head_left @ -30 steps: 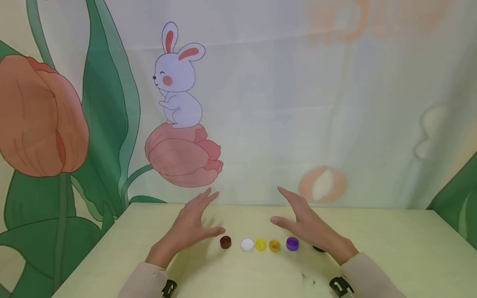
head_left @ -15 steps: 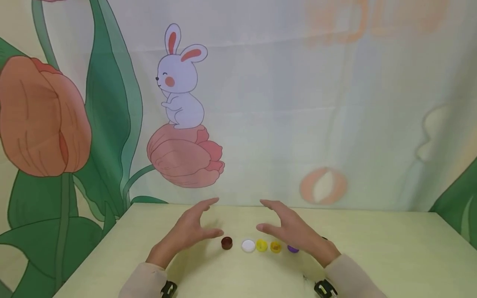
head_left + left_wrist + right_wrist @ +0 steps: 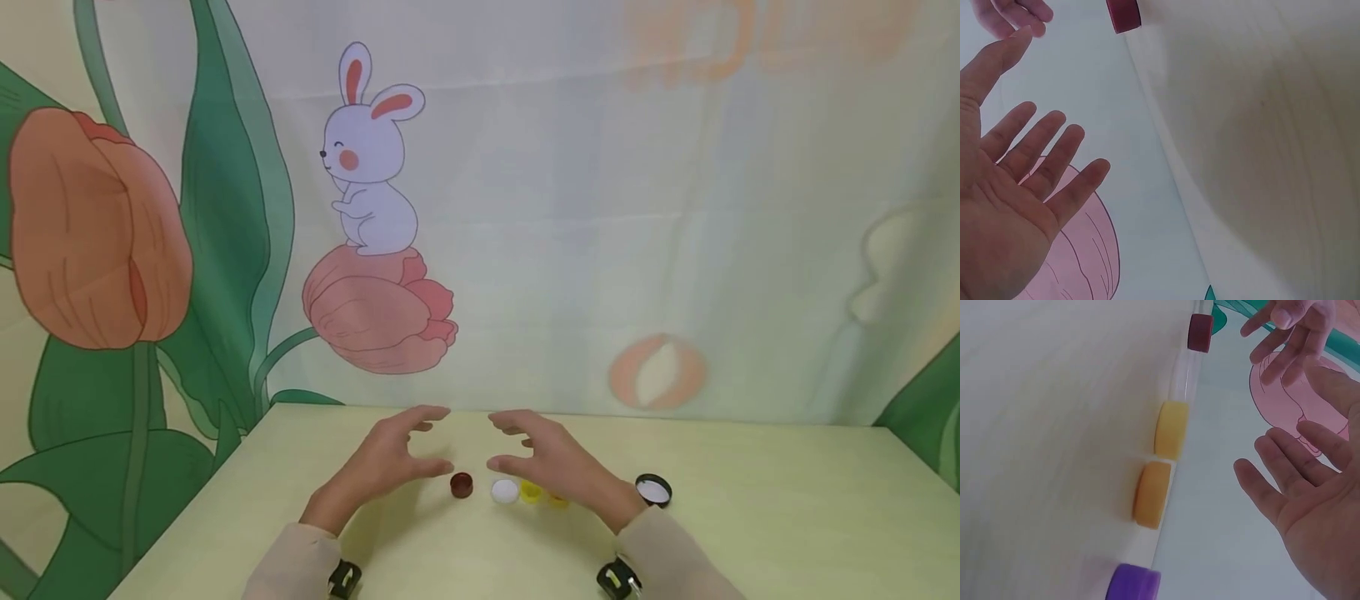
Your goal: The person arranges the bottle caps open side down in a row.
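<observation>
My left hand (image 3: 386, 454) hovers over the table with thumb and fingers spread apart, holding nothing. Facing it, my right hand (image 3: 551, 458) is likewise spread and holds nothing. Close by the left thumb is a dark red-brown cap (image 3: 461, 485). A white cap (image 3: 505, 491), a yellow cap (image 3: 531, 492) and an orange-yellow cap (image 3: 558, 502) stand in a row beneath the right hand, which partly covers them. The purple cap (image 3: 1134, 584) shows in the right wrist view but is hidden in the head view. Right of the right wrist lies a black-rimmed lid (image 3: 654, 490) with a white inside.
The pale wooden table (image 3: 787, 500) reaches back to a printed fabric backdrop (image 3: 555, 208) with a rabbit and tulips. Both wrists wear black straps with small devices, the left one (image 3: 345, 578) and the right one (image 3: 618, 577).
My right hand has moved left, nearer to the left hand, uncovering the black-rimmed lid and covering the purple cap. The left hand has stayed about in place, its fingers now bent more inward.
</observation>
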The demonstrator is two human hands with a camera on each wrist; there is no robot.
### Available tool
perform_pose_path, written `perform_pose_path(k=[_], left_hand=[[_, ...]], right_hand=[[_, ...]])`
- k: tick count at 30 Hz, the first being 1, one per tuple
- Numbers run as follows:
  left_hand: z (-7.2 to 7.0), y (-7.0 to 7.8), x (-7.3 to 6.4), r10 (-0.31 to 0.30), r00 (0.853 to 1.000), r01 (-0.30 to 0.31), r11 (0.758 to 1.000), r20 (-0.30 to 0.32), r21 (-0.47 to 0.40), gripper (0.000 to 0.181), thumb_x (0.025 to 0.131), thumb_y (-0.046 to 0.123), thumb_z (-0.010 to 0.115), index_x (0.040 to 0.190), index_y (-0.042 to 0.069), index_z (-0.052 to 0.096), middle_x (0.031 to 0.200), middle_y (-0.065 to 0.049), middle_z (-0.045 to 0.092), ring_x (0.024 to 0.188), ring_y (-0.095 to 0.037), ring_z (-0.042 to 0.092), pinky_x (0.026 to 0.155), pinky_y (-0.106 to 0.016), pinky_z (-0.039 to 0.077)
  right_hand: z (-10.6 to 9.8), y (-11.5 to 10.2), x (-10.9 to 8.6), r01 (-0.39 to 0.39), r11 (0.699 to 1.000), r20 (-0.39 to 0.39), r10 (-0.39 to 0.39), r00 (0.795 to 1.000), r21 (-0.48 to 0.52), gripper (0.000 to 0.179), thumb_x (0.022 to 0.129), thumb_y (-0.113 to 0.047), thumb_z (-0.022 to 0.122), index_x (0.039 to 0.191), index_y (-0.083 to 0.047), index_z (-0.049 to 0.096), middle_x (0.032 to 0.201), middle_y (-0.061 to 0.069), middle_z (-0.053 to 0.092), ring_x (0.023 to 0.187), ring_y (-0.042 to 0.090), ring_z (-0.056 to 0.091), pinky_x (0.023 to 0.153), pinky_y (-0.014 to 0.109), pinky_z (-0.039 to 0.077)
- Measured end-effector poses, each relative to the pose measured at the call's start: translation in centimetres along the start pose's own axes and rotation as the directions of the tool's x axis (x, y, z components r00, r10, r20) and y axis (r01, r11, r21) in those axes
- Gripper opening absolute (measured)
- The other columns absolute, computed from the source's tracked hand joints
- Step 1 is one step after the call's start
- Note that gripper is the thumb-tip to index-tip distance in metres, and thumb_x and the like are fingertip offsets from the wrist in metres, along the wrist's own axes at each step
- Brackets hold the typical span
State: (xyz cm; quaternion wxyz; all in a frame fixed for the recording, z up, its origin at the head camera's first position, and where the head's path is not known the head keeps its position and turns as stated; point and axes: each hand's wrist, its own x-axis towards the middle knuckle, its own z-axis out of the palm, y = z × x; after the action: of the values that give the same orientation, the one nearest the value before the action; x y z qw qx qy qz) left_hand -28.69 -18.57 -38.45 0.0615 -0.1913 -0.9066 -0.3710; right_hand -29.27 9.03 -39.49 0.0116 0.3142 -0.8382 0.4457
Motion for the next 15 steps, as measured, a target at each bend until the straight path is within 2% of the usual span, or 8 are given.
perform_pose_path(k=[7,15], left_hand=[[-0.2,-0.2,0.2,0.007,0.999,-0.007,1.0,0.034,-0.022,0.059,0.085,0.022,0.092,0.138,0.013,0.068,0.138,-0.006,0.068,0.127,-0.034,0.064,0.106,-0.057,0.05],[0.2,-1.1,0.1,0.017,0.998,-0.014,0.999,0.063,-0.048,0.053,0.086,0.021,0.091,0.134,0.012,0.07,0.134,-0.011,0.07,0.123,-0.034,0.066,0.104,-0.056,0.051]], right_hand=[[0.6,0.2,0.7,-0.009,0.999,0.034,0.008,0.999,0.033,0.051,0.097,-0.026,0.081,0.141,-0.005,0.064,0.14,0.011,0.065,0.131,0.034,0.061,0.107,0.054,0.049],[1.5,0.1,1.1,-0.053,0.996,0.079,0.047,0.996,0.069,0.043,0.098,-0.027,0.079,0.136,-0.008,0.068,0.134,0.014,0.068,0.126,0.03,0.062,0.104,0.049,0.052]])
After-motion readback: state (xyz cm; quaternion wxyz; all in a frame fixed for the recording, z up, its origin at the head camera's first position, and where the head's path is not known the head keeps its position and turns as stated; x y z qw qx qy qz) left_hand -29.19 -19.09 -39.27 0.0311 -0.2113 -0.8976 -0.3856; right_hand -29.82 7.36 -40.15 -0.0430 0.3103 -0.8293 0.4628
